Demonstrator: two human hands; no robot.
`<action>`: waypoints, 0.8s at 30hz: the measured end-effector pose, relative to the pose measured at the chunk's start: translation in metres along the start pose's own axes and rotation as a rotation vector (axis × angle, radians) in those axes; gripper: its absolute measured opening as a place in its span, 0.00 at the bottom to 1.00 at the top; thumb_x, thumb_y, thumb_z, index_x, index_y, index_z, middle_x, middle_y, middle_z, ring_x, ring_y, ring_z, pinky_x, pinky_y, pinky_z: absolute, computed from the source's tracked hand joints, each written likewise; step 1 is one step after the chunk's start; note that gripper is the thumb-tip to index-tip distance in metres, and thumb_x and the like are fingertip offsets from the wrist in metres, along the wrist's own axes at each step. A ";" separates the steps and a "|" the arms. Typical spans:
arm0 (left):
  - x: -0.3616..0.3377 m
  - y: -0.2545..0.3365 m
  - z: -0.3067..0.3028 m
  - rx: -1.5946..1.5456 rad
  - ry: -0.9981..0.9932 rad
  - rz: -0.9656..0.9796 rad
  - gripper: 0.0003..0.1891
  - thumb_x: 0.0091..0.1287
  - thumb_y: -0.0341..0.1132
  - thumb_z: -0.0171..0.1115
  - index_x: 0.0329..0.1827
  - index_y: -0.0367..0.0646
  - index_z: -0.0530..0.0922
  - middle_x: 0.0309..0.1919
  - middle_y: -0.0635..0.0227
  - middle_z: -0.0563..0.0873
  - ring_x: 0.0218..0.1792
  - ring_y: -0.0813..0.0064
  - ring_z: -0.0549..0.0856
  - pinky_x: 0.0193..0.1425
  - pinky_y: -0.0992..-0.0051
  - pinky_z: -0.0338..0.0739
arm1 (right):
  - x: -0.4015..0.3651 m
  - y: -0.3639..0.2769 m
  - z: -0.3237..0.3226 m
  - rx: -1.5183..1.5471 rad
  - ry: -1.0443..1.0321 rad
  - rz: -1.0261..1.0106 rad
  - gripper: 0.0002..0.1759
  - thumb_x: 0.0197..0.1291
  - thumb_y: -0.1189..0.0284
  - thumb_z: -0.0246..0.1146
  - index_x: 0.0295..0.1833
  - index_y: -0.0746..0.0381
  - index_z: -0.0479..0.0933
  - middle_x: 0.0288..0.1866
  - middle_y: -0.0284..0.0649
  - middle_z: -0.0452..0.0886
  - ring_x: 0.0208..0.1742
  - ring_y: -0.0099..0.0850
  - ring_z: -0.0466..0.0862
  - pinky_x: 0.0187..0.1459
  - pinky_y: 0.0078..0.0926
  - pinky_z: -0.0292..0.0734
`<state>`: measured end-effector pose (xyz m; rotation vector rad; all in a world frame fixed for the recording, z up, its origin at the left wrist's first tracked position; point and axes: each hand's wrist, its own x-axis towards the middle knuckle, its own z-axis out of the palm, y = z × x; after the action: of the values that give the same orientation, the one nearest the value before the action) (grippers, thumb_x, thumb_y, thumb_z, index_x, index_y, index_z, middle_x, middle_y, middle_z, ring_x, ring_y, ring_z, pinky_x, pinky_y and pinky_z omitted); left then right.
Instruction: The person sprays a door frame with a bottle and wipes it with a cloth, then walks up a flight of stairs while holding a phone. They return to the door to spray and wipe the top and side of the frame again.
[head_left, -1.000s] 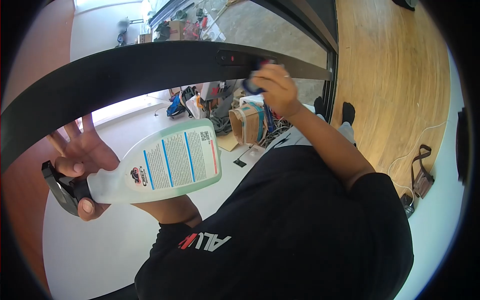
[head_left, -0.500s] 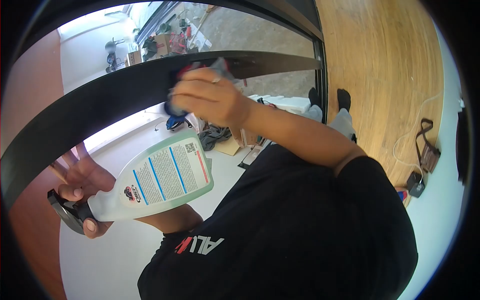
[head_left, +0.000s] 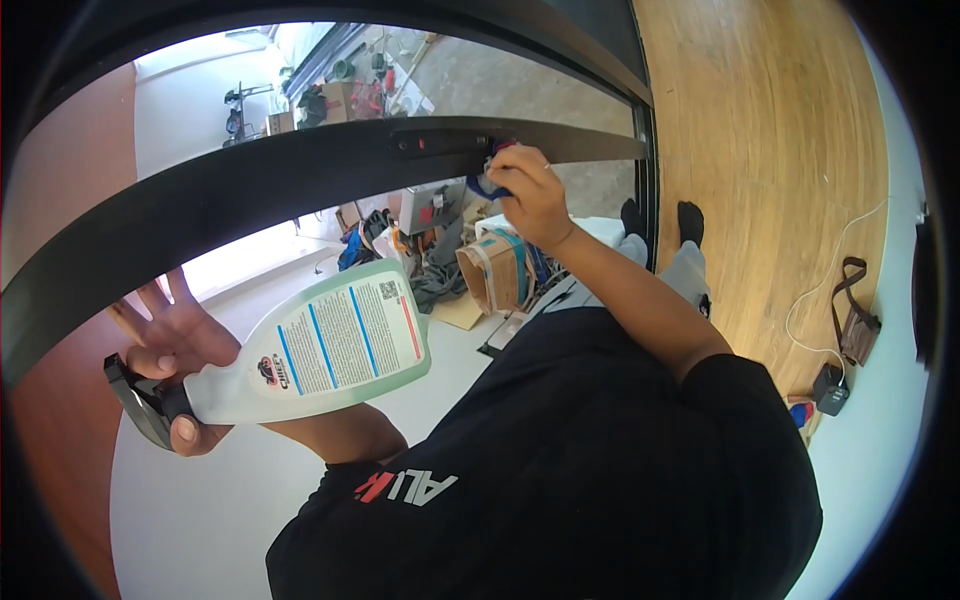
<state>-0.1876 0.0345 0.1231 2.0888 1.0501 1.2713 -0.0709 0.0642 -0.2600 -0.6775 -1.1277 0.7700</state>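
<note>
My left hand [head_left: 185, 340] grips a translucent spray bottle [head_left: 335, 340] by its neck, just below the black trigger head [head_left: 140, 400]. The bottle lies tilted nearly sideways, its printed white label facing me, and some of my fingers are stretched out toward the dark frame. My right hand [head_left: 535, 195] is closed around a bunched cloth [head_left: 490, 182], blue with some red and grey, mostly covered by my fingers. It holds the cloth against the black frame bar [head_left: 300, 165], at the right end of a lock plate [head_left: 435, 144] set into that bar.
Beside the bar, a cardboard box [head_left: 495, 270], dark bags [head_left: 440, 275] and other clutter sit on the floor. More boxes and tools lie on concrete beyond the frame. On the wooden floor [head_left: 765, 120] at right are a brown strapped bag [head_left: 858, 320], a black charger [head_left: 830, 390] and its cable.
My right hand has moved right along the bar with the cloth, uncovering the lock plate and the cardboard box. My left hand and the bottle have hardly shifted.
</note>
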 end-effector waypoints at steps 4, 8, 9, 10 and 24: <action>0.006 -0.003 -0.006 0.023 0.006 0.048 0.24 0.42 0.48 0.74 0.42 0.49 0.85 0.81 0.42 0.57 0.81 0.34 0.52 0.79 0.32 0.40 | -0.049 0.075 -0.019 -0.157 0.051 0.143 0.18 0.45 0.91 0.62 0.44 0.66 0.80 0.49 0.49 0.83 0.53 0.50 0.84 0.57 0.39 0.80; 0.005 -0.004 0.001 0.025 0.020 0.056 0.24 0.42 0.49 0.74 0.42 0.49 0.85 0.80 0.43 0.57 0.80 0.38 0.54 0.78 0.35 0.44 | -0.076 0.102 -0.036 -0.325 0.001 0.334 0.16 0.49 0.89 0.61 0.45 0.67 0.79 0.52 0.51 0.83 0.56 0.53 0.83 0.59 0.43 0.79; 0.004 -0.005 -0.001 0.000 0.010 0.063 0.24 0.42 0.49 0.74 0.42 0.49 0.84 0.80 0.43 0.58 0.80 0.39 0.55 0.78 0.36 0.46 | -0.070 0.089 -0.033 -0.326 -0.022 0.329 0.16 0.49 0.88 0.61 0.46 0.68 0.79 0.53 0.52 0.83 0.58 0.54 0.82 0.60 0.44 0.78; 0.001 -0.005 -0.003 -0.020 0.007 0.067 0.24 0.42 0.49 0.74 0.43 0.48 0.84 0.79 0.43 0.58 0.79 0.40 0.56 0.78 0.37 0.47 | -0.066 0.072 -0.029 -0.299 -0.025 0.301 0.17 0.50 0.88 0.61 0.47 0.68 0.79 0.53 0.52 0.83 0.58 0.54 0.82 0.61 0.45 0.78; -0.045 0.002 0.000 -0.084 0.186 0.100 0.34 0.43 0.48 0.74 0.54 0.39 0.80 0.66 0.45 0.70 0.70 0.48 0.67 0.72 0.50 0.57 | 0.006 -0.009 -0.012 -0.194 -0.188 -0.179 0.12 0.50 0.86 0.63 0.43 0.68 0.80 0.47 0.54 0.82 0.51 0.55 0.83 0.57 0.49 0.78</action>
<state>-0.1999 -0.0030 0.1006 2.0130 0.9602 1.5562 -0.0563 0.0632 -0.2526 -0.6646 -1.4278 0.5849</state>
